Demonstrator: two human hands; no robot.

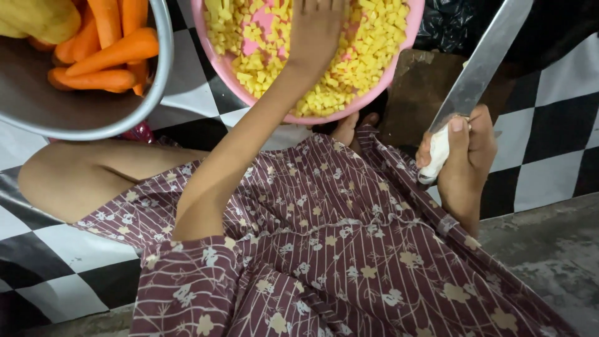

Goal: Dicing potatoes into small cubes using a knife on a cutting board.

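Two bowls on the chequered floor, one knife up, one hand in the dice.

Nearest me, my right hand [465, 159] is wrapped tight round the white handle of the long steel-bladed knife [477, 75], blade slanting up towards the far right corner of the black-and-white chequered floor [555, 125]. Further out, my left hand [315, 31] lies palm down among the small yellow vegetable cubes [365, 56] in the round pink plastic bowl [281, 112]; whether its fingers are closed on any, I cannot tell. At the far left edge sits one round steel bowl [125, 118] with roughly six peeled orange carrots [109, 53]. My worry: the raised blade hangs close beside my lap, so a slack wrist could nick cloth or forearm, and leaning on the pink rim could tip cubes out.
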